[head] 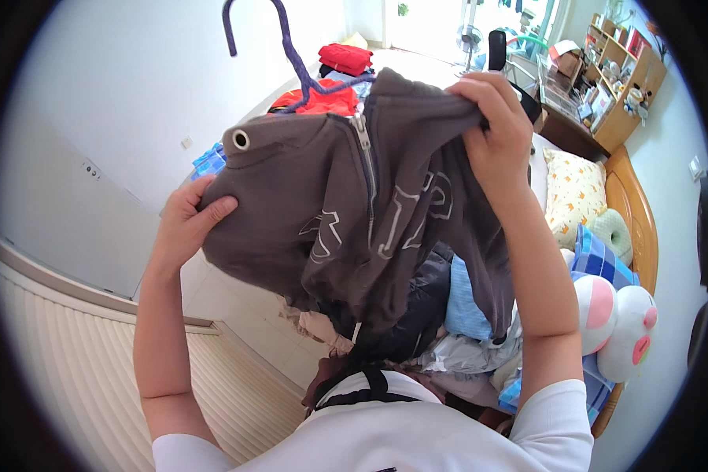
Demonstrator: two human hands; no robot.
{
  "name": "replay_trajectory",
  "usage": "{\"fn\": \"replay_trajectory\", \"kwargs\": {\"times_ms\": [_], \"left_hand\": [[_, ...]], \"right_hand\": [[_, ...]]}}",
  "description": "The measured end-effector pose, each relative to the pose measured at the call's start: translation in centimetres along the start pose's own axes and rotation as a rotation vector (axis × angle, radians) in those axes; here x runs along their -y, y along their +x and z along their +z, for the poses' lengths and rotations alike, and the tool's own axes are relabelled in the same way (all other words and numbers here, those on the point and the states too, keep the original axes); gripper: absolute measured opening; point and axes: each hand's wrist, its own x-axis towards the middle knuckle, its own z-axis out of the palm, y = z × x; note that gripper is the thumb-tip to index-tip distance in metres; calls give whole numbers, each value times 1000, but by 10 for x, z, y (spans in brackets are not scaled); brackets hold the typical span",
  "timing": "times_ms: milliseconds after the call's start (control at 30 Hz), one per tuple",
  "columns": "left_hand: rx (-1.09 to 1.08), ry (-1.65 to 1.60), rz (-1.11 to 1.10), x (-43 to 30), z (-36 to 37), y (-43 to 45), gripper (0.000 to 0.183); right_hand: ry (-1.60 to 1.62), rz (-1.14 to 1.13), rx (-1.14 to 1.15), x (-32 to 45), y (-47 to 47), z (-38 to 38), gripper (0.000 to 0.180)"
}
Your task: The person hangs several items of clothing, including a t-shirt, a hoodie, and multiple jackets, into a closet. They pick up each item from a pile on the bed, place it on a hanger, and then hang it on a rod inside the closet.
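Observation:
A dark grey zip-neck sweatshirt (271, 206) with white outlined lettering is held up in front of me. My left hand (192, 221) pinches its fabric at the left side, thumb on top. At the upper right, my right hand (498, 127) grips the garment near the collar. A purple hanger (292, 50) sits in the neck opening, its hook pointing up; most of its body is hidden by the cloth. The metal zipper (363, 133) is partly undone at the top. A metal eyelet (241, 139) shows on the cloth at the left.
Red folded clothes (345, 58) are stacked beyond the sweatshirt. Below it lie a black puffer jacket (428, 301) and a light blue cloth (466, 301). White plush toys (628, 336) and a patterned pillow (575, 192) rest by the wooden headboard (640, 206). A ribbed cream panel (88, 348) stands at left.

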Motion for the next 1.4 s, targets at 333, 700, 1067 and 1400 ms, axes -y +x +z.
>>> {"fn": "replay_trajectory", "kwargs": {"times_ms": [333,700,1067,1400], "left_hand": [[-407,280,88,-74,-90,-22,28],[-543,140,76,-78,-153,-85,9],[-845,740,502,-95,-158,-144,7],[-748,634,97,-159,-10,-260,38]], "right_hand": [[-74,-298,-147,71,76,-7,27],[80,-99,351,109,33,53,53],[348,-131,311,118,85,131,33],[440,-311,47,133,99,103,37]]}}
